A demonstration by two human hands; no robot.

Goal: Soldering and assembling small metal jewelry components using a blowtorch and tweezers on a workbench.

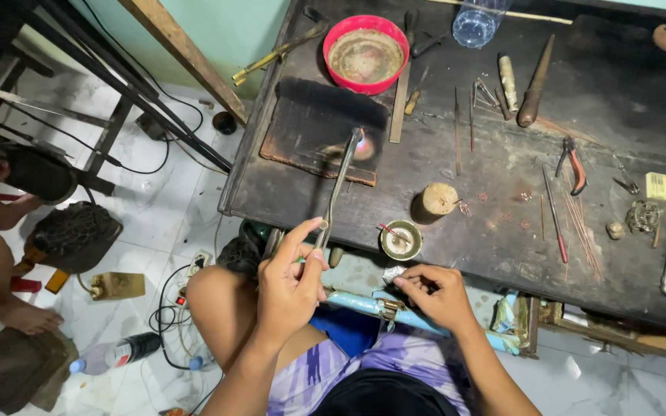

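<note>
- Head view: the left hand [290, 281] holds a long metal blowtorch [338, 185] by its lower end, thumb and fingers wrapped tight round the tube. Its tip points toward twelve o'clock, with a small flame at the nozzle.
- The flame plays on a small glowing piece [364, 148] lying on a dark charred block [310, 127], at the eleven o'clock part of the dark table [618, 108].
- To do this well, I'd judge the torch wants a steady wrist and the flame kept right on the piece, not wandering over the block (the red bowl [366, 52] sits just beyond, at twelve o'clock).
- The right hand [441, 296] rests low near the lap, at about three o'clock from the left hand. Its grip is narrow, fingertips pinched on a small crumpled silvery scrap [392, 274].
- A small round dish [401, 239] with a red-tipped stick sits at the table's near edge, just above that hand. A short wooden stump [435, 202] stands beside it.
- Red-handled pliers [574, 166] lie well apart, toward two o'clock.
</note>
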